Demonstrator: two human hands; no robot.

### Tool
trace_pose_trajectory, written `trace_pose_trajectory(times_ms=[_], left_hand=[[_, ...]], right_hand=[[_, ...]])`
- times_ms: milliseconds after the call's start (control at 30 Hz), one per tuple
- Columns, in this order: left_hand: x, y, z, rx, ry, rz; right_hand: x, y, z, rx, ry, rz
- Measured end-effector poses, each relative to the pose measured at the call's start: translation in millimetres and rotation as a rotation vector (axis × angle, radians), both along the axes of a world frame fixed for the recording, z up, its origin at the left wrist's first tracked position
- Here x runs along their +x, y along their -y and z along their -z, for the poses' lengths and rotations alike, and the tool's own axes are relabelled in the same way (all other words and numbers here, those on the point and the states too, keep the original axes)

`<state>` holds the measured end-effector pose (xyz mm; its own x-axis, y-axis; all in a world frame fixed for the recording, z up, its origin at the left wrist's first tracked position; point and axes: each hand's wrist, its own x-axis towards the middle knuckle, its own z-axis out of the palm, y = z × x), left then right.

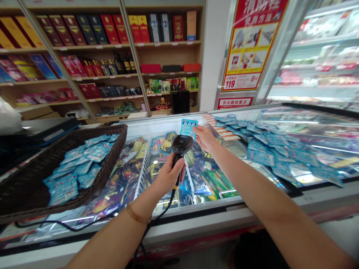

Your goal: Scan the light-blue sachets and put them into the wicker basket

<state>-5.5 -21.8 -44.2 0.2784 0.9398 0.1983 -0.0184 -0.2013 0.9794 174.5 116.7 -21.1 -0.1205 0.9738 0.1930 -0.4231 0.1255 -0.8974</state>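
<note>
My left hand (171, 173) is wrapped round the handle of a black barcode scanner (182, 144), held upright over the glass-topped freezer. Just beyond the scanner's head is a small blue packet (187, 127), pinched at its right edge by my right hand (205, 137). The packet stands roughly upright, its printed face turned towards me. To the right, a spread pile of similar blue packets (260, 151) lies on the freezer top. More blue packets (66, 186) rest inside a dark brown wicker basket (110, 164) on the left.
The freezer's front edge (213, 215) runs below my arms, with wrapped goods under its glass. A black cable (161, 215) hangs from the scanner. Behind stand wooden shelves (165, 48) of boxes and bottles, a red poster (246, 48), and a lit display case (322, 56) at right.
</note>
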Motion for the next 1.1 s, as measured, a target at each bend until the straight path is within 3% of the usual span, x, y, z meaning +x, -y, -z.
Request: trace_pose_trajectory(times_ms=[700, 900, 1000, 1100], left_hand=[[1.5, -0.2, -2.2, -0.014, -0.001, 0.02], [-2.5, -0.9, -11.1, -0.092, 0.178, -0.248], [-22.0, -0.5, -31.9, -0.118, 0.241, -0.423], [-56.1, 2.5, -59.0, -0.071, 0.317, -0.558]], right_hand=[[0.1, -3.0, 2.3, -0.003, -0.007, 0.04], [-7.6, -10.1, 20.2, -0.099, 0.186, 0.146], [-24.1, -17.2, 25.5, -0.198, 0.281, 0.162], [-54.5, -23.3, 16.8, -0.243, 0.223, 0.131]])
